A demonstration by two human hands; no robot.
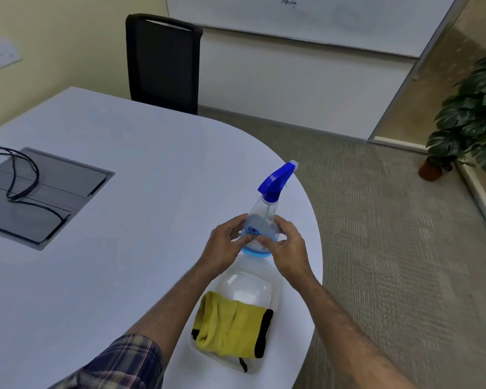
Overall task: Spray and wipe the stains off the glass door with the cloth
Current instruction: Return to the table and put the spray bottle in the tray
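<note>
Both hands, left hand (225, 245) and right hand (288, 249), clasped round clear plastic spray bottle (263, 220); folded yellow cloth (233, 325) nearby.

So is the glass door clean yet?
Not yet, from what shows. Nothing looks done. Both hands, left hand and right hand, are wrapped around the spray bottle, which stands on the table. The yellow cloth lies folded in a clear tub, untouched. Spraying and wiping the door are both left.
</note>
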